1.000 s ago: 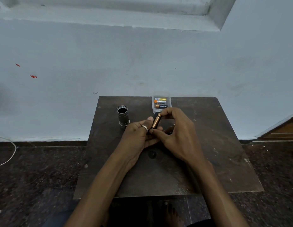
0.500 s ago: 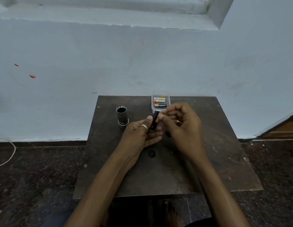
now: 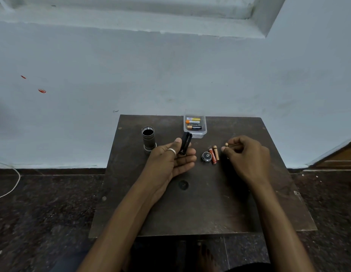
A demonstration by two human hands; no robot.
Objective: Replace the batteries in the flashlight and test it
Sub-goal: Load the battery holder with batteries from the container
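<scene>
My left hand (image 3: 171, 160) holds a black battery holder (image 3: 185, 143) upright between thumb and fingers, palm up. My right hand (image 3: 247, 156) pinches a copper-coloured battery (image 3: 227, 145) just above the table, to the right of the holder. Two used batteries (image 3: 214, 155), one red and one copper, lie side by side on the table beside the round flashlight tail cap (image 3: 206, 156). The grey flashlight body (image 3: 148, 140) stands upright with its open end up, left of my left hand.
A clear plastic box (image 3: 195, 126) with two fresh batteries sits at the table's far edge. The small dark wooden table (image 3: 190, 211) stands against a pale wall. A white cable (image 3: 11, 185) lies on the dark floor at the left.
My right hand has pulled the copper battery out of the holder and moved right with it. The tail cap and two batteries on the table are now uncovered.
</scene>
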